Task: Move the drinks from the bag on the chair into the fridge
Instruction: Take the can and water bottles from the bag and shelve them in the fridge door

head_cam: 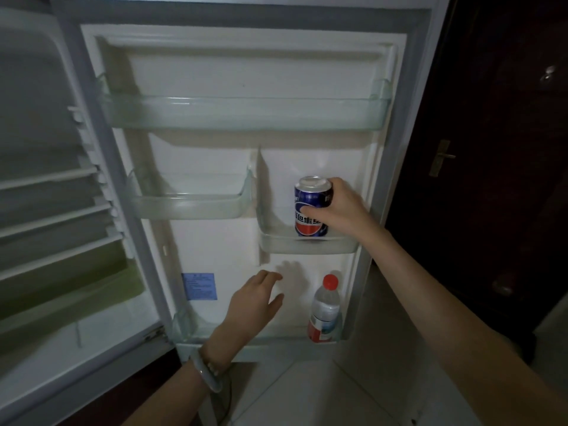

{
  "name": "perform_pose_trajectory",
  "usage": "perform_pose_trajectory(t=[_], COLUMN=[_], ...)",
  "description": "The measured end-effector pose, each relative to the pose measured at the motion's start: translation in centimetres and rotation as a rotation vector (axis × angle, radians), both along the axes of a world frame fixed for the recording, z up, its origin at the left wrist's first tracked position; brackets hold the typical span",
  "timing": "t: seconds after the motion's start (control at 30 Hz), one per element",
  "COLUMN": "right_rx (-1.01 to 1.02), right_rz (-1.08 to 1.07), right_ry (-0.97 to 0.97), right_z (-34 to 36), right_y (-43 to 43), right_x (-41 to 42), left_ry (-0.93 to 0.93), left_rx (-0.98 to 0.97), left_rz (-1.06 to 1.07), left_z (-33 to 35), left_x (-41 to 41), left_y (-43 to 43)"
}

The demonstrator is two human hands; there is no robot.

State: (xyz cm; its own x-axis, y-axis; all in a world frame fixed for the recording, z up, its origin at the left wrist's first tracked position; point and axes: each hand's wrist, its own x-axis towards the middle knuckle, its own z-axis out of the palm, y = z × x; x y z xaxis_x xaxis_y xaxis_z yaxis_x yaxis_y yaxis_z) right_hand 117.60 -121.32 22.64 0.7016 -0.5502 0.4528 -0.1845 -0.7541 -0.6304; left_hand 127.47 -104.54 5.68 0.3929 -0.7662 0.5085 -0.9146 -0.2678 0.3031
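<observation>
The fridge door (215, 72) stands open and faces me. A blue, red and white soda can (309, 207) stands upright in the small right-hand door shelf (307, 245), and my right hand (338, 207) is closed around its right side. My left hand (256, 298) hovers lower down in front of the door panel, fingers apart, holding nothing. A clear water bottle with a red cap and red label (324, 309) stands in the bottom door shelf at the right. The bag and the chair are out of view.
A wide top door shelf (242, 113) and a smaller middle-left door shelf (187, 206) hold nothing. The fridge interior with white shelf rails (52, 210) lies to the left. A dark wooden door with a lever handle (442, 156) is on the right. Pale floor tiles lie below.
</observation>
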Motion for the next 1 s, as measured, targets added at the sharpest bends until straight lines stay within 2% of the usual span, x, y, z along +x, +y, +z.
perform_pose_trajectory(t=[0.3,0.43,0.6,0.77,1.0], right_rx=[0.039,-0.148,-0.332,-0.437,-0.48], right_rz=[-0.113,-0.128,-0.124,-0.273,-0.518], right_ry=[-0.036,-0.098,0.078,0.18,0.383], right_z=[-0.9,-0.4,-3.5,-7.4,-11.4], right_y=[0.7,4.4,7.7,7.3,6.7], right_x=[-1.0,-4.7,-10.3,-17.7,-33.2], left_ry=[-0.03,-0.079,-0.202,-0.237,-0.217], left_rx=[0.013,0.028,0.005,-0.04,-0.047], left_rz=[-0.007,-0.043,-0.105,-0.233,-0.506], left_z=[1.1,1.4,2.8,4.2,2.9], left_x=[-0.7,-1.6,-4.4,-9.7,-24.6], left_y=[1.7,2.4,1.9,-0.1,-7.1])
